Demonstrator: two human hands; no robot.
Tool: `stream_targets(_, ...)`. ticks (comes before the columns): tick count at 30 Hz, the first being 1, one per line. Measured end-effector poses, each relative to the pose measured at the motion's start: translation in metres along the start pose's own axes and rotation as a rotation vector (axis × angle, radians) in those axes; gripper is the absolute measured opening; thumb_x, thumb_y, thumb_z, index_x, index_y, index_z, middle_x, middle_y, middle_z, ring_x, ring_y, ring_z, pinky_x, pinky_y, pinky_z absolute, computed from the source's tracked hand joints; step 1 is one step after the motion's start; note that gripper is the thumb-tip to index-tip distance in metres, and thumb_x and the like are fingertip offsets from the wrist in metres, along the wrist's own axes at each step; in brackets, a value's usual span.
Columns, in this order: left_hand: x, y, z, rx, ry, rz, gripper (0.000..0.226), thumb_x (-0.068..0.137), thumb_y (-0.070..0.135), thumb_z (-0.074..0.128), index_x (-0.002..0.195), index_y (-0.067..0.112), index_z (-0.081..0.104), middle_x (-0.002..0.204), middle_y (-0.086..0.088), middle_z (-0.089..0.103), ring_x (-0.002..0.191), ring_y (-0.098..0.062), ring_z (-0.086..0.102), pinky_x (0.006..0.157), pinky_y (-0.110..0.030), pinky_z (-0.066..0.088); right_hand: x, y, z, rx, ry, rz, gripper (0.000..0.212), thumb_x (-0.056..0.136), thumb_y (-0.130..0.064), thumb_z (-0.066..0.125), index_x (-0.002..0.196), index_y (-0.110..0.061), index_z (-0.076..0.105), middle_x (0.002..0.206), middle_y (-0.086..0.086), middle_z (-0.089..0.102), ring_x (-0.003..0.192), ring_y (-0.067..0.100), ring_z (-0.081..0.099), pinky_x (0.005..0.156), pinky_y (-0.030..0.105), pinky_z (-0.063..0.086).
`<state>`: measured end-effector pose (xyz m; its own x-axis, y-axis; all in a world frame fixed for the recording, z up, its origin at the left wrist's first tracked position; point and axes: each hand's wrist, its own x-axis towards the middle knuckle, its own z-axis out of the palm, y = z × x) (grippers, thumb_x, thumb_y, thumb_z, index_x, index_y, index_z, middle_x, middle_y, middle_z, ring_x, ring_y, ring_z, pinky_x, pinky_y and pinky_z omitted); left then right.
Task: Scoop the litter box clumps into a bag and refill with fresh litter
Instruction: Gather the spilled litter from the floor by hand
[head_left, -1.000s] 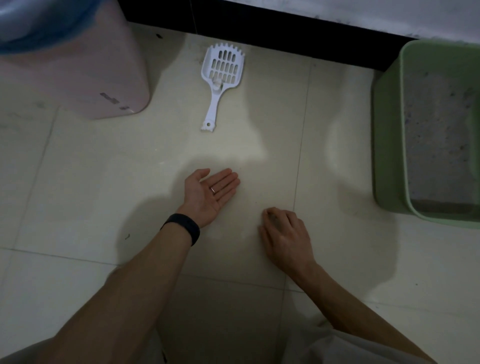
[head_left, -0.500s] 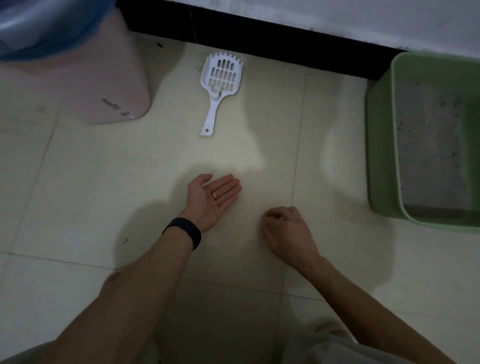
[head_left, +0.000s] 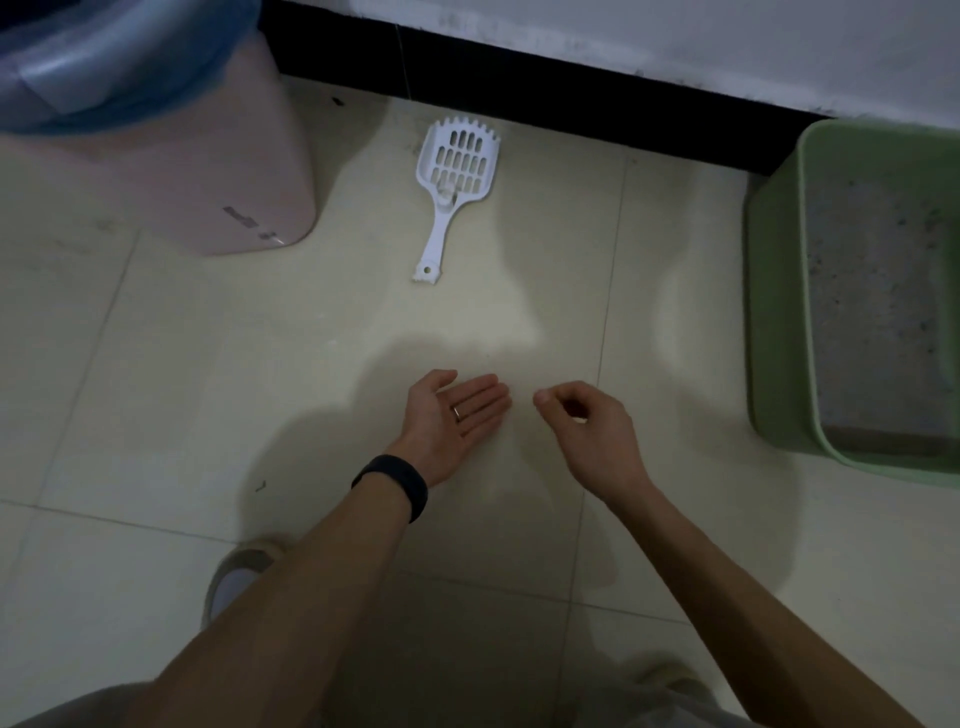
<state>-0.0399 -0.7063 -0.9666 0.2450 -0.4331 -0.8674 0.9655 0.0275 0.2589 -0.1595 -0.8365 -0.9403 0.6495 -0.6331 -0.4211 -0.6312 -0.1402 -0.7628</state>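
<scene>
1. Scoop is lying flat on the floor, far from both hands, between the pink bin at the left and the green litter box at the right; nothing is touching it.
2. Left hand is being held palm up, fingers straight and together, empty.
3. Right hand is being held just beside it, fingers curled toward the thumb; whether anything is being pinched cannot be told.
4. Scoop is being judged light, stiff, smooth slotted plastic; its narrow handle, pointing toward the hands, is being recommended as the hold point.
</scene>
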Motion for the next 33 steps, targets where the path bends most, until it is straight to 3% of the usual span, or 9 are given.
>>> stream_targets(3, -0.001, -0.003, 0.003, 0.006, 0.005, 0.002, 0.05, 0.097, 0.034, 0.04, 0.12, -0.002, 0.066, 0.113, -0.016, 0.072, 0.106, -0.027, 0.069, 0.091, -0.034, 0.053, 0.002, -0.009, 0.013, -0.124, -0.024, -0.195, 0.003, 0.088, -0.029, 0.07, 0.09, -0.029, 0.072, 0.098, -0.013, 0.065, 0.088, 0.0, 0.061, 0.075, 0.014, 0.046)
stream_targets(6, -0.001, -0.004, 0.004, -0.006, -0.011, -0.011, 0.05, 0.096, 0.033, 0.04, 0.122, -0.003, 0.065, 0.114, -0.017, 0.072, 0.102, -0.027, 0.069, 0.08, -0.031, 0.055, 0.007, -0.005, 0.019, -0.216, -0.077, -0.263, 0.022, 0.086, -0.028, 0.072, 0.108, -0.029, 0.073, 0.111, -0.011, 0.065, 0.097, 0.006, 0.058, 0.086, 0.027, 0.05)
stream_targets(9, -0.002, -0.005, 0.005, 0.002, -0.039, -0.031, 0.05, 0.096, 0.032, 0.04, 0.122, -0.002, 0.065, 0.117, -0.017, 0.071, 0.106, -0.027, 0.069, 0.079, -0.03, 0.055, 0.012, 0.001, 0.016, -0.272, -0.108, -0.286, 0.04, 0.085, -0.03, 0.073, 0.124, -0.03, 0.067, 0.128, -0.011, 0.06, 0.112, 0.008, 0.054, 0.096, 0.03, 0.049)
stream_targets(14, 0.0, 0.003, 0.002, -0.024, -0.048, -0.026, 0.051, 0.095, 0.033, 0.041, 0.12, -0.003, 0.065, 0.117, -0.019, 0.07, 0.11, -0.029, 0.068, 0.092, -0.035, 0.053, 0.016, 0.016, -0.004, -0.31, 0.034, -0.246, 0.026, 0.092, -0.037, 0.063, 0.115, -0.027, 0.071, 0.118, -0.008, 0.065, 0.099, 0.01, 0.059, 0.09, 0.032, 0.051)
stream_targets(16, 0.001, 0.011, -0.004, -0.049, -0.037, -0.002, 0.05, 0.094, 0.033, 0.041, 0.12, -0.003, 0.065, 0.119, -0.018, 0.07, 0.112, -0.029, 0.068, 0.097, -0.036, 0.051, 0.015, 0.03, -0.007, -0.487, 0.013, -0.317, 0.027, 0.096, -0.028, 0.058, 0.12, -0.024, 0.069, 0.116, -0.001, 0.065, 0.102, 0.02, 0.058, 0.091, 0.032, 0.049)
stream_targets(19, 0.005, 0.022, -0.014, -0.095, -0.016, 0.027, 0.051, 0.095, 0.033, 0.04, 0.122, -0.003, 0.064, 0.121, -0.018, 0.069, 0.113, -0.029, 0.067, 0.104, -0.037, 0.048, 0.01, 0.046, -0.003, -0.721, -0.073, -0.481, 0.037, 0.094, -0.021, 0.055, 0.13, -0.023, 0.062, 0.112, 0.005, 0.061, 0.097, 0.027, 0.056, 0.077, 0.036, 0.052)
stream_targets(24, 0.007, 0.033, -0.025, -0.135, 0.007, 0.069, 0.051, 0.094, 0.033, 0.041, 0.124, -0.002, 0.063, 0.122, -0.018, 0.068, 0.115, -0.029, 0.066, 0.108, -0.038, 0.045, 0.008, 0.046, 0.006, -0.972, -0.157, -0.652, 0.045, 0.092, -0.029, 0.052, 0.137, -0.025, 0.054, 0.123, 0.005, 0.056, 0.099, 0.028, 0.054, 0.073, 0.037, 0.048)
stream_targets(33, 0.007, 0.028, -0.023, -0.138, 0.012, 0.064, 0.051, 0.094, 0.034, 0.041, 0.124, -0.001, 0.063, 0.121, -0.017, 0.069, 0.114, -0.029, 0.066, 0.105, -0.037, 0.047, -0.005, 0.057, 0.003, -1.003, -0.129, -0.806, 0.036, 0.093, -0.037, 0.053, 0.121, -0.018, 0.066, 0.117, 0.003, 0.062, 0.099, 0.028, 0.056, 0.074, 0.036, 0.044)
